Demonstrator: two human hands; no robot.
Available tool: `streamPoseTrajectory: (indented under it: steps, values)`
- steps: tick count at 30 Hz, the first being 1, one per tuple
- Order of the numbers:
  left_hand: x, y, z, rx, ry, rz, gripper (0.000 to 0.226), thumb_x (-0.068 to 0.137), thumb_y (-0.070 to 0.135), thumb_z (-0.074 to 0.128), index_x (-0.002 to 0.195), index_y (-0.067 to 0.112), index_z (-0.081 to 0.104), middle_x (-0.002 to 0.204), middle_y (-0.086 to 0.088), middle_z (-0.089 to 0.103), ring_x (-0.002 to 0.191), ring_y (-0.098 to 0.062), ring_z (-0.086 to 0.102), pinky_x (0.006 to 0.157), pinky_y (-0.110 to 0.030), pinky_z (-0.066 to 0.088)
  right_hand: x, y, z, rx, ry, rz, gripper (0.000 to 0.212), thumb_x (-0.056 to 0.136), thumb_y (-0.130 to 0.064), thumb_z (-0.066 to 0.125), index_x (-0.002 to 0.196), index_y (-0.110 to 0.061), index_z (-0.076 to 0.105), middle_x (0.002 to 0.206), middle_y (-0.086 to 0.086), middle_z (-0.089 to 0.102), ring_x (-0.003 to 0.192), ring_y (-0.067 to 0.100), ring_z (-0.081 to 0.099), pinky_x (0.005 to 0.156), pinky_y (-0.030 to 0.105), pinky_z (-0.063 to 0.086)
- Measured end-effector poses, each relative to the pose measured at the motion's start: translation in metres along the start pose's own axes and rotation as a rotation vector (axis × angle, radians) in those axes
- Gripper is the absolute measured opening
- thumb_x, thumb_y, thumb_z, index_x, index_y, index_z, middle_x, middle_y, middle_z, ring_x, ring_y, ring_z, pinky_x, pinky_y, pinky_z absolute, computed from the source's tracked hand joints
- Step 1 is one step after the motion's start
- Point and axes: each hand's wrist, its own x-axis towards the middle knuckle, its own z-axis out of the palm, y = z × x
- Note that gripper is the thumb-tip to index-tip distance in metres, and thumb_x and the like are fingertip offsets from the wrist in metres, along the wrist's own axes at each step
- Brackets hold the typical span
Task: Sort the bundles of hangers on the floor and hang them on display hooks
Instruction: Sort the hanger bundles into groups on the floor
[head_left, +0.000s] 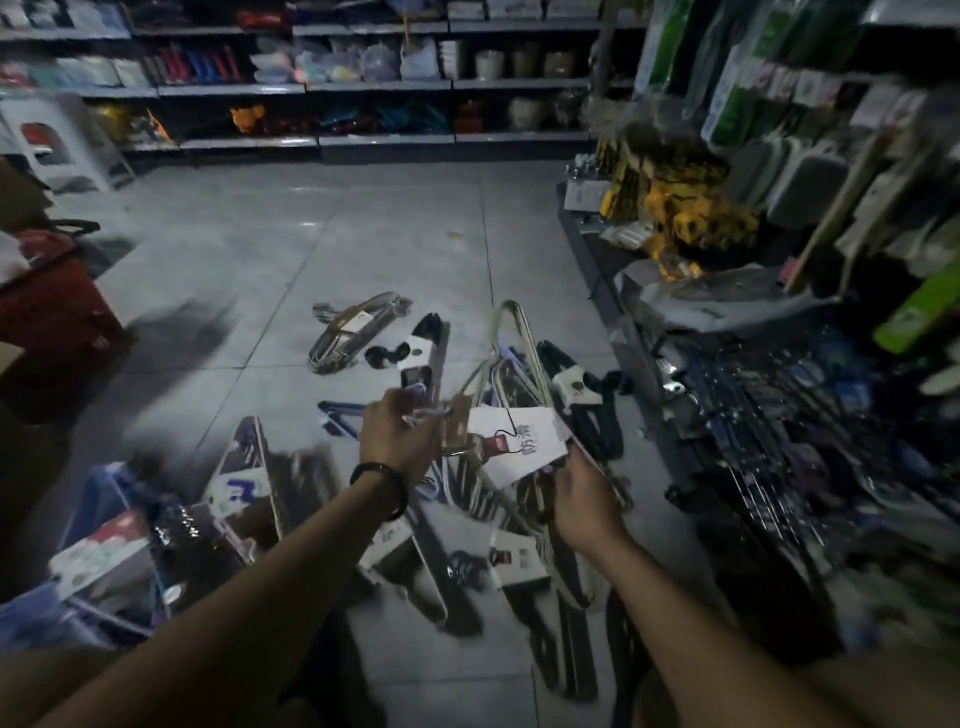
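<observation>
Early days, I'd say. The left hand (400, 439) is closed on the hook end of a pale hanger bundle (511, 374) lifted at centre frame, its white label card (511, 444) hanging below. The right hand (584, 506) pinches the card's lower right edge, fingers together on it; looks like a check of which type it is.

Most of the work is left, by my reading: lots of bundles lie on the tiled floor (363, 234). One metal bundle (353, 332) lies apart at mid frame, a dark one (426, 353) just beside it, and a heap spreads through the lower centre under both arms. A blue crate (104, 545) with packs sits lower left.

Display rack (779, 441) at right is v. dark and blurred, so I can't tell free hooks from full ones, nor whether any bundle is hung yet. Card print is too smeared to read properly. The heap's count is unclear, as bundles overlap and the arms cover part.
</observation>
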Motion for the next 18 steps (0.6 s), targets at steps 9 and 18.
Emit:
streamPoseTrajectory:
  steps: [9, 18]
  values:
    - [-0.028, -0.139, 0.071, 0.431, -0.571, -0.291, 0.018, 0.096, 0.007, 0.063, 0.108, 0.017, 0.073, 0.107, -0.006, 0.071, 0.091, -0.025, 0.071, 0.075, -0.031, 0.062, -0.033, 0.092, 0.025, -0.155, -0.225, 0.419, 0.026, 0.106, -0.015, 0.046, 0.129, -0.016, 0.058, 0.122, 0.008, 0.066, 0.104, 0.022, 0.060, 0.088, 0.032, 0.051]
    - [-0.002, -0.193, 0.104, 0.668, -0.560, -0.146, 0.024, 0.100, 0.017, 0.063, 0.120, 0.019, 0.076, 0.122, -0.005, 0.072, 0.108, -0.021, 0.065, 0.092, -0.024, 0.046, -0.008, 0.125, 0.083, -0.272, -0.263, 0.545, 0.016, 0.105, -0.013, 0.046, 0.113, -0.009, 0.059, 0.120, 0.015, 0.063, 0.099, 0.025, 0.057, 0.087, 0.031, 0.049]
